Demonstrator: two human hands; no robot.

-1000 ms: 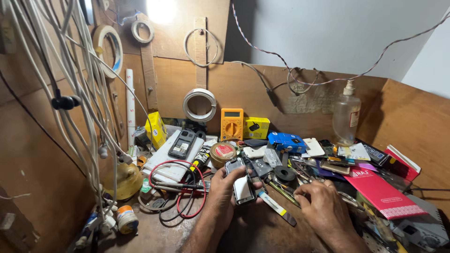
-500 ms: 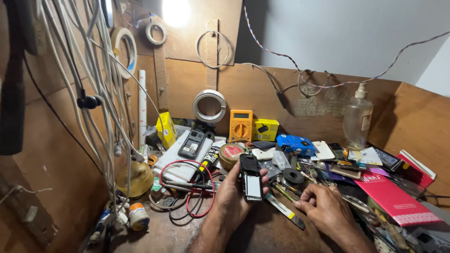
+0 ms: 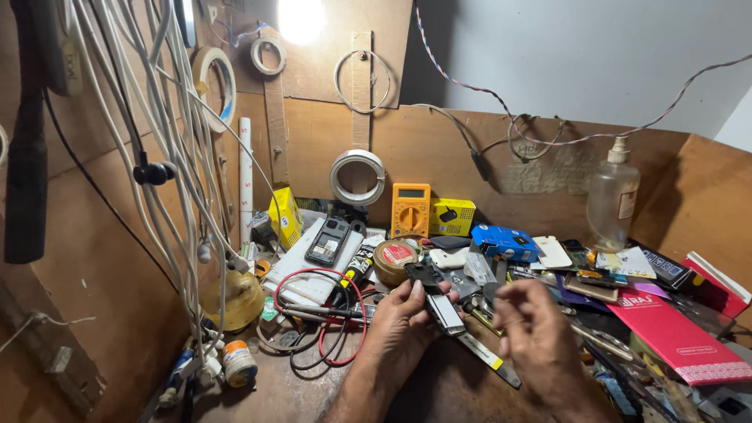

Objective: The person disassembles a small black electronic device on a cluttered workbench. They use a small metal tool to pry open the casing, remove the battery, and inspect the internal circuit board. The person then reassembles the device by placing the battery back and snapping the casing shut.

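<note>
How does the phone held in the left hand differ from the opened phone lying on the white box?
The held phone is gripped by the left hand and tilted above the bench; the opened phone lies flat on the white box, untouched. The held one shows a pale, shiny face; the other shows exposed dark innards. Both are small bar-shaped handsets.

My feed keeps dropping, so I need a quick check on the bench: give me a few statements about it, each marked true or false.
1. The left hand holds a small phone. True.
2. The right hand grips the orange meter. False: the meter stands apart at the back wall, and the right hand is beside the phone.
3. A red wire loops on the bench left of the hands. True.
4. The clear bottle lies on its side. False: it stands upright at the back right.
</note>
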